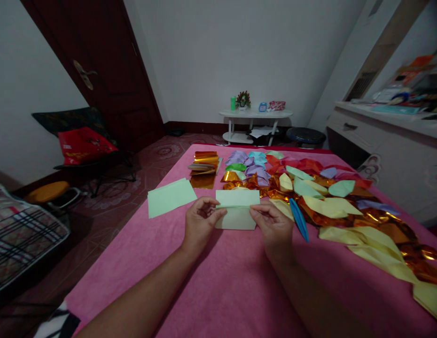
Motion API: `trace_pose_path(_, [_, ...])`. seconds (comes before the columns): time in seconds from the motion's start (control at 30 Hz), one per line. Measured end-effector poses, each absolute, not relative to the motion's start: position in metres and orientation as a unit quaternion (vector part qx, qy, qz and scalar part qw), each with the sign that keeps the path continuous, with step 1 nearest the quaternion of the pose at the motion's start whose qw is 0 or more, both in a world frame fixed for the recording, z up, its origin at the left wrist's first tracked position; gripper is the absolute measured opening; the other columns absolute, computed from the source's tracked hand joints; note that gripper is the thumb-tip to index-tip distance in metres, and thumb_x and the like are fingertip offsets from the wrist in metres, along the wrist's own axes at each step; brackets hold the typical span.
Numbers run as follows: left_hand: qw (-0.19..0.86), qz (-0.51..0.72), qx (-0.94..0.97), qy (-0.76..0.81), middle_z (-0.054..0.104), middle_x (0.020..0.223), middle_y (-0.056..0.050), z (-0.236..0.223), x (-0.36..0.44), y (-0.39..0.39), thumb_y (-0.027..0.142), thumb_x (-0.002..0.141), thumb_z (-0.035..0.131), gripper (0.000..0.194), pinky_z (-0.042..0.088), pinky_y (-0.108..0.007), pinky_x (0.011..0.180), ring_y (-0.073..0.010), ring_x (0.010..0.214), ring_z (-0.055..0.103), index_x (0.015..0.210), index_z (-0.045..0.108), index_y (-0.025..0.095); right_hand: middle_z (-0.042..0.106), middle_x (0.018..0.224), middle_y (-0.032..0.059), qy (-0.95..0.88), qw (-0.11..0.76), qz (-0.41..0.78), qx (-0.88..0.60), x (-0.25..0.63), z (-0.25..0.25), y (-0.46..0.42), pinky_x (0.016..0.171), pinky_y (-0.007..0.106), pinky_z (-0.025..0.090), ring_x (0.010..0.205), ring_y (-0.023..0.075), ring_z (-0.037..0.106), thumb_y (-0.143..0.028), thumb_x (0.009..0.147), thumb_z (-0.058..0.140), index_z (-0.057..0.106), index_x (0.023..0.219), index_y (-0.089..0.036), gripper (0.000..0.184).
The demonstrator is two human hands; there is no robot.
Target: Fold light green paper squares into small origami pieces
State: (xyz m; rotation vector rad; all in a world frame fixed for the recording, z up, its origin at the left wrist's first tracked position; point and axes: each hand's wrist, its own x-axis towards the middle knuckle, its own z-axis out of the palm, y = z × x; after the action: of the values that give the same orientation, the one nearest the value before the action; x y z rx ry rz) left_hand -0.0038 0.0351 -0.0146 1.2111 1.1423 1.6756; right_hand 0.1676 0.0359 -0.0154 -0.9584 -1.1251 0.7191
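Note:
A pale green sheet of paper (238,219) with a raised crease across its middle is held just over the pink tablecloth. My left hand (200,220) pinches the crease at its left end between thumb and fingers. At the right end, my right hand (273,227) pinches the same crease. To the left lies a small stack of pale green paper (171,198). Just beyond my right hand is a narrow blue folded paper (299,219).
A pile of gold foil sheets (203,180) lies behind the green stack. Folded papers in yellow (373,246), gold, purple and red spread over the right side of the pink-covered table (141,281). A white side table (255,114) stands by the wall, a dark chair (74,122) at left.

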Motion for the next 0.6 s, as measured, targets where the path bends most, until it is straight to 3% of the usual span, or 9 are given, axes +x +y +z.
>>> trace_pose_path(0.13, [0.385, 0.629, 0.493, 0.46, 0.065, 0.07, 0.0, -0.0159, -0.004, 0.0351, 0.019, 0.062, 0.078, 0.023, 0.043, -0.02, 0.057, -0.0106, 0.063, 0.055, 0.085, 0.072, 0.018, 0.064, 0.073, 0.0026, -0.491, 0.681, 0.337, -0.425, 0.1674, -0.015, 0.0362, 0.065, 0.029, 0.052, 0.073, 0.0174, 0.061, -0.025, 0.066, 0.074, 0.071, 0.071, -0.019, 0.007])
trace_pose_path(0.27, [0.365, 0.624, 0.502, 0.475, 0.069, 0.076, -0.003, -0.0142, -0.0044, 0.035, 0.018, 0.062, 0.077, 0.015, 0.045, -0.023, 0.061, -0.0133, 0.067, 0.058, 0.076, 0.074, 0.017, 0.066, 0.075, 0.0028, -0.471, 0.675, 0.368, -0.432, 0.1669, -0.0161, 0.0364, 0.062, 0.028, 0.052, 0.069, 0.0166, 0.062, -0.027, 0.065, 0.075, 0.07, 0.073, -0.019, 0.013])
trace_pose_path(0.43, [0.348, 0.624, 0.523, 0.465, 0.067, 0.073, -0.001, -0.0098, -0.0051, 0.0343, 0.014, 0.064, 0.074, 0.007, 0.044, -0.022, 0.063, -0.0131, 0.069, 0.059, 0.069, 0.073, 0.018, 0.071, 0.081, 0.0045, -0.445, 0.658, 0.435, -0.424, 0.1653, -0.0172, 0.0353, 0.066, 0.032, 0.054, 0.074, 0.0198, 0.067, -0.031, 0.064, 0.077, 0.068, 0.089, -0.019, 0.03])
trace_pose_path(0.6, [0.354, 0.624, 0.529, 0.453, 0.064, 0.069, -0.001, -0.0072, -0.0048, 0.0331, 0.013, 0.066, 0.071, 0.005, 0.043, -0.022, 0.062, -0.0132, 0.068, 0.057, 0.064, 0.069, 0.017, 0.067, 0.071, 0.0026, -0.49, 0.639, 0.401, -0.436, 0.1668, -0.022, 0.0363, 0.059, 0.028, 0.051, 0.066, 0.0171, 0.063, -0.031, 0.067, 0.075, 0.069, 0.076, -0.019, 0.016])
